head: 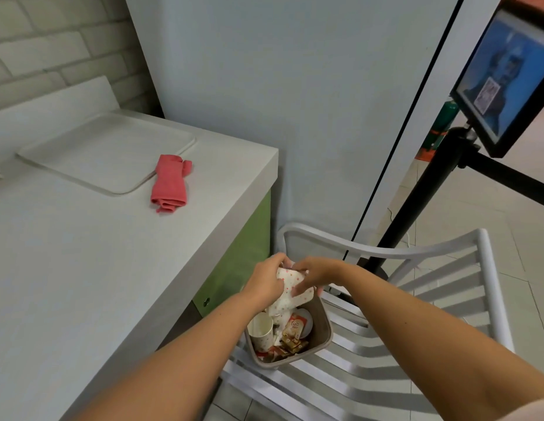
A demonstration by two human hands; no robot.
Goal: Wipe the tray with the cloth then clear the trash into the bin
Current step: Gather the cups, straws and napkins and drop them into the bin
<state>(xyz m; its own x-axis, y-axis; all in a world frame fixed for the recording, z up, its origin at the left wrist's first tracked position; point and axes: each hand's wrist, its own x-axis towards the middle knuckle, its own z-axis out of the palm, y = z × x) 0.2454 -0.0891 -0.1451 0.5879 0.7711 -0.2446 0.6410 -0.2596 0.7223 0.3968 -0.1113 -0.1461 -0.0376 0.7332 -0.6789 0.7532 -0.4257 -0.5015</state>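
Both forearms reach forward; the left hand (266, 281) and right hand (316, 273) share one grip, fingers curled round a crumpled white dotted paper (290, 287), possibly a napkin. Directly below the grip stands the small taupe plastic bin (323, 329) on a white slatted chair (416, 299); the paper's long axis hangs down into it. Up and left of the grip, the white desk (82, 253) carries the white rectangular tray (106, 150) and, just beside it, the folded pink cloth (169, 183). Pale wall beyond.

Tray (106, 150) at 10 o'clock looks like smooth matt plastic, cloth (169, 183) is soft pink fabric. Bin (320, 335) at 6 is matt plastic with glossy wrappers (290, 344) inside. Napkin (290, 287) over it is crumpled paper.
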